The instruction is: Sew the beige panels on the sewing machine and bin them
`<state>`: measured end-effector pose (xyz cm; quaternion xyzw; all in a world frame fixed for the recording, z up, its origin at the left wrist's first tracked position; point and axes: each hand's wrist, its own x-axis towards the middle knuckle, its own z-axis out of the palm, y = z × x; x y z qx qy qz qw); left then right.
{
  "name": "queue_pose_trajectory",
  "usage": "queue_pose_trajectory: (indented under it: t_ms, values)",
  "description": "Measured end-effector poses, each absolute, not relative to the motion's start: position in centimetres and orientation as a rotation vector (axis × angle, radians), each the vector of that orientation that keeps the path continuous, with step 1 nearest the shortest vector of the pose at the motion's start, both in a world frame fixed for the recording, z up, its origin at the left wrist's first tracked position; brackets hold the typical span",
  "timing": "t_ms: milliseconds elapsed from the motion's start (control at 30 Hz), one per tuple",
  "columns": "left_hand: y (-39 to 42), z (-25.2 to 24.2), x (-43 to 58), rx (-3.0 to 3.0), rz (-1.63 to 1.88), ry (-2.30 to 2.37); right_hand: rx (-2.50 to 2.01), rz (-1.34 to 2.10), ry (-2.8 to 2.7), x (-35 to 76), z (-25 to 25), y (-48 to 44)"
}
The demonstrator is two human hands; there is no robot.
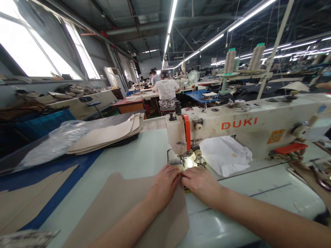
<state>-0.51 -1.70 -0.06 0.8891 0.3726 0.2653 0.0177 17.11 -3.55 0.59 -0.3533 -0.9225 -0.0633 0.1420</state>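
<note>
A large beige fabric piece (pixel 124 203) lies on the pale sewing table, its far right edge under my hands. My left hand (pixel 165 184) rests on that edge with its fingers bent and close together. From the right, my right hand (pixel 199 182) meets it, fingertips pinched at the same edge. Both hands are just in front of the needle area of a white sewing machine (pixel 240 120) marked DUKI. A small lamp lights the needle plate (pixel 189 163). The fingers hide the exact spot where the fabric is held.
Left of the machine are a stack of beige cut pieces (pixel 108 134) and a clear plastic bag (pixel 55 141). A crumpled white cloth (pixel 224 155) lies under the machine arm. Scissors (pixel 323 177) are at far right. Thread cones (pixel 230 62) stand behind; a person (pixel 167 90) sits farther back.
</note>
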Motion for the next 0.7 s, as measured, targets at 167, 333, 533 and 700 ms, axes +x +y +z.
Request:
queue_pose_trajectory:
  t_ms: [167, 333, 533, 700]
  values:
    - [-0.7, -0.5, 0.6, 2.756, 0.842, 1.180, -1.009, -0.216, -2.727, 18.3, 1.3, -2.5]
    - [0.0, -0.7, 0.8, 2.766, 0.894, 1.147, -0.998, -0.207, -2.729, 18.7, 1.3, -1.9]
    - [0.7, -0.5, 0.9, 2.754, 0.896, 1.164, -0.978, -0.111, -2.666, 18.9, 0.5, -1.1]
    - [1.2, -0.6, 0.9, 2.725, 0.947, 1.153, -0.963, -0.083, -2.632, 19.0, 0.0, -0.6]
